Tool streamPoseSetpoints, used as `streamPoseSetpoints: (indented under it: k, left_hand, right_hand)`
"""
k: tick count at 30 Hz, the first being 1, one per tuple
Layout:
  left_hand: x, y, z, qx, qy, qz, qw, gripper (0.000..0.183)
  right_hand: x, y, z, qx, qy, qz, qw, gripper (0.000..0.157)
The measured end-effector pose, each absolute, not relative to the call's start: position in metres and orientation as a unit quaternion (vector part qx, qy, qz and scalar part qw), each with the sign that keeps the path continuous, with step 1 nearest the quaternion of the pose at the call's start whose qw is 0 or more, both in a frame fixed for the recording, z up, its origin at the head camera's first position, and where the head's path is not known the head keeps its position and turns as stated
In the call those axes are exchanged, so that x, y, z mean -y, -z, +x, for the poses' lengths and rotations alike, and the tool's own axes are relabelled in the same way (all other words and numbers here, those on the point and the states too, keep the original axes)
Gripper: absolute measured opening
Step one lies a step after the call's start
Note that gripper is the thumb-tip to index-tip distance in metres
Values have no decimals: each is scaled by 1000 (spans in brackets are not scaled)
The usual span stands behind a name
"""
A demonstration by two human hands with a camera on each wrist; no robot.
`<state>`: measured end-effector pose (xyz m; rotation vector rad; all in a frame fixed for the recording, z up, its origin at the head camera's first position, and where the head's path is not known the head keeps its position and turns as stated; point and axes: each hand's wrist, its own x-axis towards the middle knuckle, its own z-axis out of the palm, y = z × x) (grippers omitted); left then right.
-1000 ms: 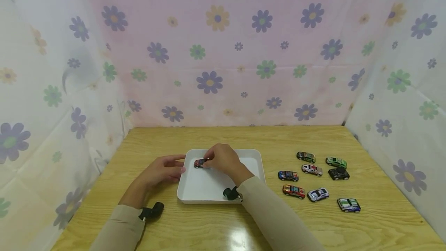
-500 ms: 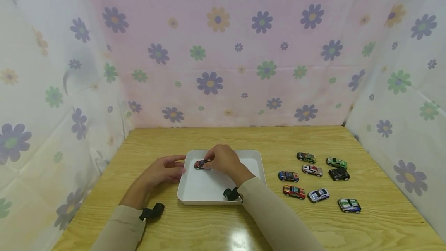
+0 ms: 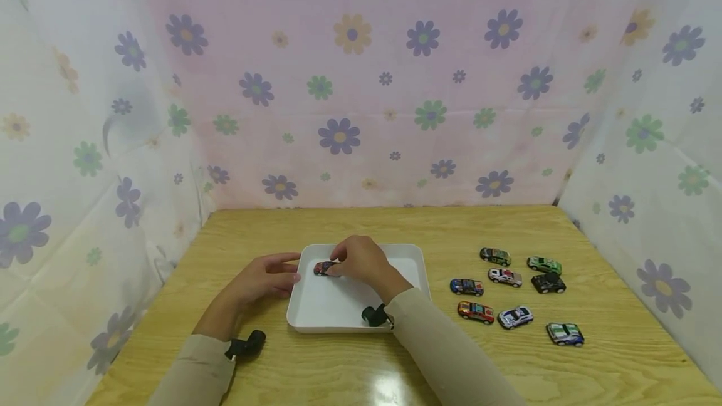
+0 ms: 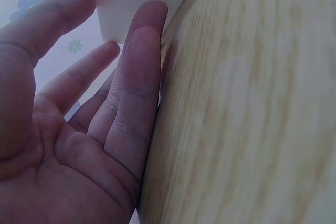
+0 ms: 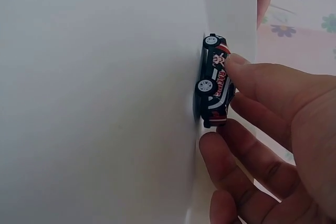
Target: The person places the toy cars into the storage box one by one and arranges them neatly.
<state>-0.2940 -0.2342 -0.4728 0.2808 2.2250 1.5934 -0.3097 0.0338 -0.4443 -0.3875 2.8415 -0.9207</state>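
Note:
My right hand (image 3: 363, 263) reaches over the white tray (image 3: 321, 312) and pinches a small black and red toy car (image 3: 321, 268) near the tray's far left corner. In the right wrist view the car (image 5: 214, 82) shows "RACING" lettering and silver wheels, with the thumb against it and the other fingers behind and below. My left hand (image 3: 262, 277) rests on the table beside the tray's left side. Its fingers are loosely extended, and in the left wrist view the fingertips (image 4: 149, 14) meet the tray's outer wall (image 4: 126, 3).
Several toy cars stand on the wooden table to the right of the tray, among them a red and yellow one (image 3: 476, 312), a blue one (image 3: 466, 287), a black one (image 3: 548, 282) and a green one (image 3: 544, 264). Flowered cloth (image 3: 361, 99) encloses the table's back and sides.
My right thumb has shifted slightly left over the toy car, which stays in the same corner of the tray. The left hand and the tray have kept their places.

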Motion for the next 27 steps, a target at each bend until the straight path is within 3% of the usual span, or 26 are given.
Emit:
streamPoseSetpoints:
  k: [13, 27]
  left_hand:
    - [234, 473, -295, -795, -566, 96, 193, 71]
    - [233, 473, -294, -798, -566, 97, 185, 71]
  right_hand:
    - [-43, 418, -303, -935, 301, -169, 77, 28]
    - [-80, 389, -287, -915, 337, -218, 44, 28]
